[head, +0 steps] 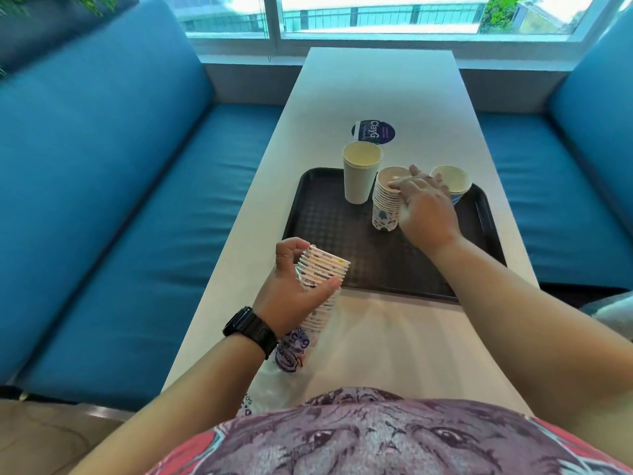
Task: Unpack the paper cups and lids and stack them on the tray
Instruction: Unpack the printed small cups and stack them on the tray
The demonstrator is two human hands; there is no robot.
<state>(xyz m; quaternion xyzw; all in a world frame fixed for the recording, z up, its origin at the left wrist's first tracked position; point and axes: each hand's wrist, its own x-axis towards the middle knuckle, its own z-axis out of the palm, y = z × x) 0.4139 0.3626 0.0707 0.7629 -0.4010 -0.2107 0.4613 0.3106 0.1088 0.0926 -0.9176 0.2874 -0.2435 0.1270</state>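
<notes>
A black tray (329, 221) lies on the white table. On it stand a tall stack of plain white cups (359, 176), a stack of small printed cups (385, 204) and another small cup stack (454, 181) at the right. My right hand (426, 209) rests on the printed stack, fingers around its top rim. My left hand (294, 289) holds a tilted sleeve of small cups (322, 270) partly inside a clear plastic bag (274, 382), just in front of the tray's near left corner.
A round dark sticker (373, 132) lies on the table (376, 84) beyond the tray. Blue bench seats (137, 200) flank the table on both sides. A window runs along the far end.
</notes>
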